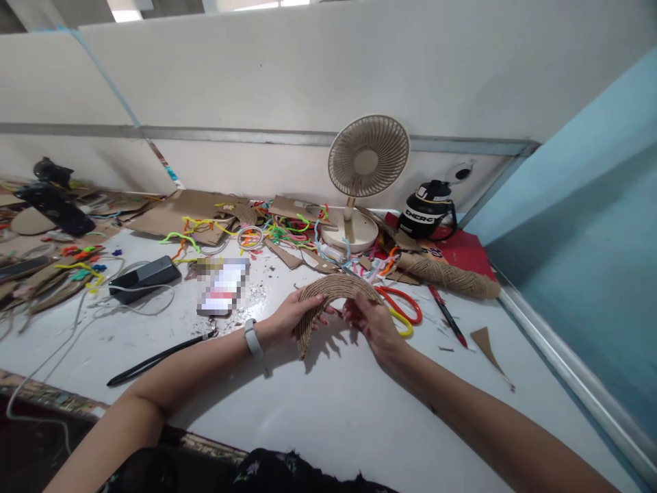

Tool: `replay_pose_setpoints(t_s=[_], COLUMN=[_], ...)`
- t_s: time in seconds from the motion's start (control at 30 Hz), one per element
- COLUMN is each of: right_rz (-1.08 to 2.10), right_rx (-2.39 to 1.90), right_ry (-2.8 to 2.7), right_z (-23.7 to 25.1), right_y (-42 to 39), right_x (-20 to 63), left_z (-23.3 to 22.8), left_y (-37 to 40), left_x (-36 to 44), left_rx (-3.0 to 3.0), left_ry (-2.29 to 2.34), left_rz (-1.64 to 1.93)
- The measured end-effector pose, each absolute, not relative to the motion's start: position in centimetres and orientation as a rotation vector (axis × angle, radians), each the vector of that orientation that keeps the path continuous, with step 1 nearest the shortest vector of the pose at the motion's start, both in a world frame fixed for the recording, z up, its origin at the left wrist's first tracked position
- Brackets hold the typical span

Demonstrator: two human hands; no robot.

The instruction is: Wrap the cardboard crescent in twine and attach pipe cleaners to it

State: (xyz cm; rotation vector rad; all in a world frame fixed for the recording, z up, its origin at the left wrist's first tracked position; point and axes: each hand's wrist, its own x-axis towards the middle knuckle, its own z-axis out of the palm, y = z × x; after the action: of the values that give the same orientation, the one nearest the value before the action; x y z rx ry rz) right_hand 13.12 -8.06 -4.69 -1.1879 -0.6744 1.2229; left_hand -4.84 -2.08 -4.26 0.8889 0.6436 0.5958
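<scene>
Both hands meet mid-tabletop: the left hand (280, 323) pinches the near, downward end of a brown, twine-wrapped cardboard arch (328, 296), while the right hand (374, 322) closes its grip on the far end. The arch's long axis runs left to right between them, hump upward. Beyond lie red-and-yellow scissors (403, 308), then a beige desk fan (364, 181) by the white tabletop's (328, 404) back edge.

white table (318, 411), pale partition walls (308, 75), blue panel (590, 239) right, perhaps ceiling light (126, 14).
</scene>
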Motion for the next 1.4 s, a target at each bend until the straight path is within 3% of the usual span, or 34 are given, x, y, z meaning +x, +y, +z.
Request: replay_pose_setpoints(t_s=[0.2,0.4,0.5,0.67,0.93,1.4], right_rz=[1.055,0.271,0.093,0.039,-0.129,0.049], right_rx=[-1.237,-1.452,-1.483,-1.548,-1.616,-1.82], right_ry=[-0.685,-1.952,-2.271,-2.267,-2.132,-2.133], right_z=[-1.2,-0.4,-0.9,-2.4,-3.8,-4.6], right_y=[-4.7,-5.3,-5.8,-5.5,-5.9,-6.9], right_x=[16.4,17.4,16.8,16.6,16.9,15.4], left_z=[-4.3,-4.2,-4.0,-3.1,-3.1,-4.3], left_y=[-0.5,-0.6,-0.5,0.4,1.1,0.7], left_x=[-5.5,-5.2,-5.0,-5.1,-4.8,-5.3], left_rx=[0.981,1.102,1.151,1.347,2.166,2.42], left_ry=[0.629,0.615,0.62,0.664,0.784,0.866], left_rz=[0.67,0.625,0.576,0.501,0.761,0.584])
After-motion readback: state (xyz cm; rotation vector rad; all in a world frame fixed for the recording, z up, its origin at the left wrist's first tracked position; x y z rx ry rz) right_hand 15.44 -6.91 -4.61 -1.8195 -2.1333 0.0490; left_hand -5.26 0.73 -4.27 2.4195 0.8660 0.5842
